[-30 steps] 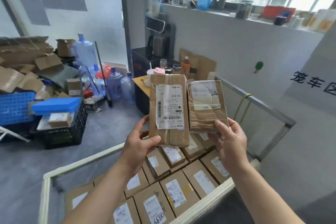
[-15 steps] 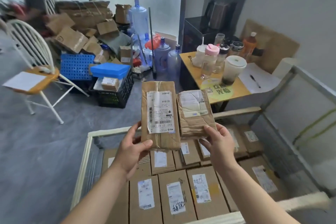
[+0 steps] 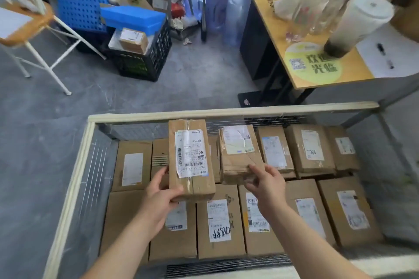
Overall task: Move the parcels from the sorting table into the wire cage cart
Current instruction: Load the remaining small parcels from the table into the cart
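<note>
Left hand (image 3: 158, 199): fingers (image 3: 161, 172) wrapped round the left edge of a long brown cardboard parcel with a white shipping label (image 3: 191, 158), thumb across its lower front. Right hand (image 3: 268, 186): pinches the lower edge of a shorter, crumpled brown paper-wrapped parcel (image 3: 238, 156). Both parcels are held side by side, not touching, over the interior of the cream-railed wire cage cart (image 3: 226, 112). Labelled brown cardboard boxes (image 3: 218, 229) lie flat in rows inside the cart beneath them.

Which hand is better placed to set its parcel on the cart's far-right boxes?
Right, likely: the right hand holds its crumpled parcel nearest the far-right boxes, while the left hand grips its taped parcel further left.
</note>
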The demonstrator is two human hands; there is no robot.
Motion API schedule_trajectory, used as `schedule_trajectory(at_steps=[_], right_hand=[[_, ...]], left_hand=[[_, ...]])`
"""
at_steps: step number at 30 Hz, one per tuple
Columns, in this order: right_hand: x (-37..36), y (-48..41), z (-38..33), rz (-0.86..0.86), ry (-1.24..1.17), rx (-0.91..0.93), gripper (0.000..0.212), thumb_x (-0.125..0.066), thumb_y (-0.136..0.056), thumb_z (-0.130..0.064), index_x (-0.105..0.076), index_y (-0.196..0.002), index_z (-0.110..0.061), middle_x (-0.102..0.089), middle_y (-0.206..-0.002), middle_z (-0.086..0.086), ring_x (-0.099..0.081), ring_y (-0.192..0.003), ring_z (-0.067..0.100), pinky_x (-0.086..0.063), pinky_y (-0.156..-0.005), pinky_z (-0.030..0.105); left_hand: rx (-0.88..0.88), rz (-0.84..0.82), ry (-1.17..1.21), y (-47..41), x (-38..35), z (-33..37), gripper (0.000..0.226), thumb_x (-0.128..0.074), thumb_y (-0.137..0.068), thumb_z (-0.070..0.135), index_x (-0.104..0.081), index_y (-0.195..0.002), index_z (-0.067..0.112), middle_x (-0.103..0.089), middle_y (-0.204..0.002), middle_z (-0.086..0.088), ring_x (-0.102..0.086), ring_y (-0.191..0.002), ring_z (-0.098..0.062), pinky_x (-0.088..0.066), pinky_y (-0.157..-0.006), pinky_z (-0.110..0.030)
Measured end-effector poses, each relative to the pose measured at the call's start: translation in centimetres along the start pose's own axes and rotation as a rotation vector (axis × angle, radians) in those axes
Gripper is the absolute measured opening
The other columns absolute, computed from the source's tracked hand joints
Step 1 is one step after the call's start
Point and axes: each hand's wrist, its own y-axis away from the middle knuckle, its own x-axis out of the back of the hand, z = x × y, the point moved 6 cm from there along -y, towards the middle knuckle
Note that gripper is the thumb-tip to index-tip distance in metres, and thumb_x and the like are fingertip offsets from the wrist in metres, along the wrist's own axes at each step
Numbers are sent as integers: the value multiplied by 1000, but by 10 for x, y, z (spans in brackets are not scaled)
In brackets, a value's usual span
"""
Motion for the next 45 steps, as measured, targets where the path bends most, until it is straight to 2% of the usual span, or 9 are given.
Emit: schedule_trajectory(at_steps=[4, 15, 19, 22, 25, 31, 34, 40, 45], right_hand=[[-16, -38, 34, 20, 28, -37, 29, -77, -87, -12, -60, -111, -15, -67, -108, 11, -69, -97, 26, -60, -87, 45], [-62, -121, 83, 42, 106, -26, 22, -77, -87, -20, -59, -99, -24, -67, -102, 0, -64, -93, 17, -60, -82, 43], [-66, -138, 83, 55, 228, 26, 19, -73, -90, -32, -60, -105, -29, -69, -104, -1, -66, -96, 19, -58, -73, 39], [-64, -149, 81, 58, 366, 63, 19, -67, -94, -37, -61, -112, -31, -71, -105, -1, -67, -98, 23, -58, -87, 51], [-63, -154, 82, 34, 412, 79, 13, -63, -97, -33, -63, -110, -34, -73, -101, -3, -70, -93, 24, -61, -82, 53], [-64, -151, 93, 1, 474, 91, 11, -61, -97, -29, -67, -106, -33, -74, -98, -4, -70, -92, 21, -61, -81, 47], [-60, -148, 100, 4, 447, 50, 11, -61, -97, -25, -67, -96, -33, -74, -94, -5, -71, -87, 21, -63, -64, 36], [-45, -153, 99, 63, 423, 41, 11, -60, -98, -24, -67, -104, -31, -74, -98, -4, -71, -91, 22, -62, -80, 46], [-35, -139, 91, 74, 433, 27, 59, -61, -99, -26, -39, -154, -22, -60, -138, 6, -64, -115, 25, -56, -96, 51]], left_hand=[[61, 27, 6, -45, 5, -33, 79, -64, -90, -4, -33, -153, 29, -63, -131, -6, -61, -118, -29, -42, -108, -60], [134, 61, -37, -147, 17, -74, 76, -64, -90, -4, -36, -151, 30, -69, -122, -4, -72, -103, -27, -55, -93, -53], [150, 63, -69, -171, 11, -78, 78, -66, -91, -1, -33, -153, 33, -64, -131, -4, -63, -116, -28, -39, -109, -59], [171, 49, -82, -183, 4, -82, 78, -64, -92, -2, -32, -153, 34, -64, -129, -2, -62, -116, -25, -38, -111, -57], [185, 53, -98, -191, 2, -90, 79, -61, -93, -6, -30, -155, 33, -63, -132, -6, -61, -117, -26, -40, -110, -55], [176, 86, -143, -198, 7, -93, 79, -57, -93, -9, -33, -155, 34, -66, -122, -2, -65, -108, -21, -50, -87, -36], [173, 81, -173, -197, 10, -91, 78, -56, -94, -9, -32, -154, 34, -66, -114, 5, -65, -106, -19, -49, -83, -33], [161, 11, -239, -204, -4, -90, 80, -59, -93, -8, -31, -155, 35, -63, -129, 2, -65, -108, -19, -52, -81, -31], [118, 2, -398, -200, -8, -89, 71, -60, -95, 0, -36, -153, 32, -65, -127, 8, -62, -112, -19, -49, -102, -42]])
